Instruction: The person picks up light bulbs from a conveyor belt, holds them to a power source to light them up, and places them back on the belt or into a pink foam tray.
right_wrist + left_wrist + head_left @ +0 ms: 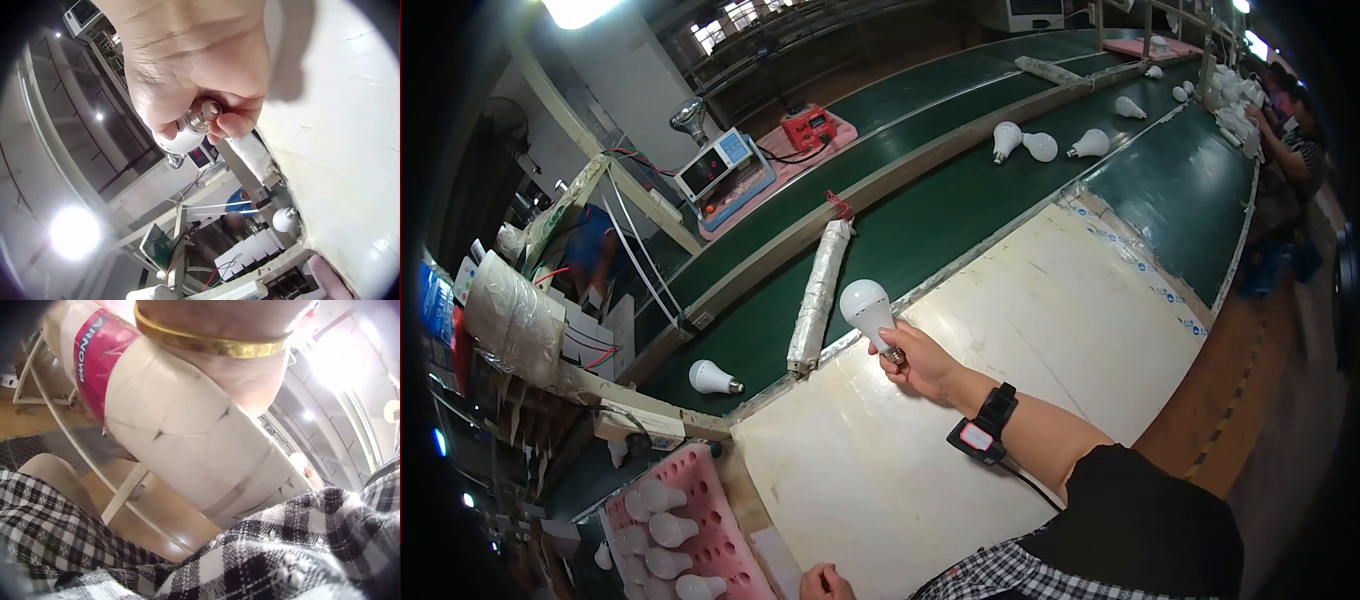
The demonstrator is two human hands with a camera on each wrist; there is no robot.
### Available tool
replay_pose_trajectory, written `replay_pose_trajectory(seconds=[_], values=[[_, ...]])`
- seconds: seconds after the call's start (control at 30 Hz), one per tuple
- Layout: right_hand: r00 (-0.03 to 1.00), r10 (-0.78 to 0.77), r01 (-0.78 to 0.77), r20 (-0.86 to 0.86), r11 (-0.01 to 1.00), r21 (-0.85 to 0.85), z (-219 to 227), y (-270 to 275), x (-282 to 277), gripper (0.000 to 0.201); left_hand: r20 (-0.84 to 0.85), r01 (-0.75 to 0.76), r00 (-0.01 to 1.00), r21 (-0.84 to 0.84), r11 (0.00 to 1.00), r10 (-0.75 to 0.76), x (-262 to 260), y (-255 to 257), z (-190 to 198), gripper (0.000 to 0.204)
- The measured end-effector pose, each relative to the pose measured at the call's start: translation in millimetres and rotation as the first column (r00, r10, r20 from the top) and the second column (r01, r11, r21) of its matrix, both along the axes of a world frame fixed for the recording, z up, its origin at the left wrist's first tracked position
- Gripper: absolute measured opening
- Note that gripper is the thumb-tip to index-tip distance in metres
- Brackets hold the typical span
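My right hand [915,362] grips a white light bulb [866,305] by its metal screw base, above the pale board [1000,330]. The bulb's globe points up and away from me. In the right wrist view, thumb and fingers wrap the threaded base [203,114], and part of the globe shows behind them. My left hand [827,582] rests at the near edge of the board, its fingers loosely curled and partly cut off by the frame. The left wrist view shows a gold bracelet [212,342] and the taped edge [181,419] below it.
A pink foam tray [710,490] with several bulbs stands at lower left. One bulb [714,377] lies on the green belt [940,240], near a wrapped bar [820,295]; several more lie farther along. A meter [714,164] stands beyond the rail. Another person [1285,130] sits far right.
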State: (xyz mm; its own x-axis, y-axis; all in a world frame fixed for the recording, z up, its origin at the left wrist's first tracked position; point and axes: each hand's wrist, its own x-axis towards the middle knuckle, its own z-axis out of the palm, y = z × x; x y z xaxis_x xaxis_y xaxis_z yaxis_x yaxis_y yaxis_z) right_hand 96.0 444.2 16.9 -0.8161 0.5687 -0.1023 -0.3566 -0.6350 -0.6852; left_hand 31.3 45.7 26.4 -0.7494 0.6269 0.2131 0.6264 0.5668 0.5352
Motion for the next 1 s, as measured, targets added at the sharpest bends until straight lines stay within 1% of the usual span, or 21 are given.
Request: replay_pose_trajectory(seconds=[0.1,0.23,0.27,0.33,0.4,0.43,0.47,0.5,0.53,0.57,0.6,0.67,0.7,0.73,0.8,0.83,0.9,0.93,0.97,1.0], values=[[0.999,-0.031,0.03,0.022,0.999,0.017,1,-3,-1,0.026,0.002,-0.026,1.0,-0.006,1.0,0.026,1,-2,-2,0.013],[0.999,-0.02,0.019,0.026,0.999,0.036,4,-5,0,0.026,0.013,-0.048,0.999,-0.002,0.999,0.048,0,-5,-7,0.014],[0.999,-0.011,0.008,0.036,0.997,0.072,3,-4,-1,0.026,0.013,-0.042,0.999,0.003,0.999,0.042,1,-4,-6,0.014],[0.999,0.023,-0.028,0.043,0.994,0.109,3,-7,0,0.027,0.011,-0.062,0.998,0.009,0.998,0.061,1,-7,-3,0.013],[0.992,0.073,-0.089,0.102,0.981,0.171,11,-13,3,0.025,0.038,0.003,0.999,-0.002,1.0,-0.003,-3,-10,-10,0.016],[0.988,0.12,-0.136,0.098,0.974,0.182,9,-16,3,0.028,0.024,-0.006,1.0,0.052,0.999,0.005,-2,-4,-7,0.009],[0.982,0.112,-0.139,0.152,0.974,0.179,15,-22,3,0.031,0.004,-0.029,1.0,0.101,0.994,0.029,-4,0,-5,0.006],[0.968,0.154,-0.195,0.199,0.959,0.208,12,-25,2,0.04,-0.028,0.007,1.0,0.095,0.995,-0.005,-12,-8,-18,0.005],[0.957,0.179,-0.234,0.227,0.941,0.246,15,-30,2,0.042,0.018,0.055,0.998,0.067,0.996,-0.057,-16,-7,-8,0.005],[0.943,0.201,-0.275,0.265,0.919,0.281,16,-37,-1,0.047,0.125,0.057,0.99,0.094,0.994,-0.068,-18,-3,4,0.007],[0.926,0.268,-0.345,0.266,0.887,0.308,12,-39,-2,0.051,0.249,0.038,0.967,0.056,0.998,-0.051,-21,0,18,0.012],[0.877,0.406,-0.474,0.255,0.813,0.337,16,-53,-7,0.052,0.287,0.048,0.955,0.109,0.993,-0.078,-27,16,42,0.017],[0.853,0.455,-0.521,0.257,0.77,0.368,18,-59,-7,0.052,0.326,0.044,0.941,0.154,0.987,-0.093,-31,25,48,0.023],[0.835,0.487,-0.55,0.256,0.749,0.371,19,-65,-7,0.052,0.363,0.049,0.924,0.202,0.978,-0.121,-35,34,50,0.03],[0.743,0.546,-0.668,0.387,0.574,0.473,19,-74,-9,0.056,0.57,-0.057,0.798,0.394,0.917,-0.195,-44,51,43,0.047],[0.73,0.562,-0.682,0.389,0.555,0.477,17,-80,-12,0.056,0.568,-0.079,0.804,0.399,0.914,-0.178,-44,59,47,0.047],[0.779,0.55,-0.557,0.3,0.39,0.733,12,-93,-14,0.062,0.713,-0.14,0.632,0.489,0.861,-0.302,-42,70,57,0.06],[0.727,0.596,-0.611,0.341,0.337,0.716,13,-97,-12,0.067,0.713,-0.157,0.639,0.489,0.858,-0.29,-41,72,55,0.06],[0.716,0.61,-0.617,0.339,0.325,0.717,17,-101,-10,0.067,0.733,-0.098,0.602,0.462,0.882,-0.317,-41,73,53,0.063],[0.655,0.654,-0.687,0.378,0.309,0.657,23,-106,-10,0.068,0.751,-0.036,0.567,0.435,0.9,-0.34,-43,71,52,0.065]])
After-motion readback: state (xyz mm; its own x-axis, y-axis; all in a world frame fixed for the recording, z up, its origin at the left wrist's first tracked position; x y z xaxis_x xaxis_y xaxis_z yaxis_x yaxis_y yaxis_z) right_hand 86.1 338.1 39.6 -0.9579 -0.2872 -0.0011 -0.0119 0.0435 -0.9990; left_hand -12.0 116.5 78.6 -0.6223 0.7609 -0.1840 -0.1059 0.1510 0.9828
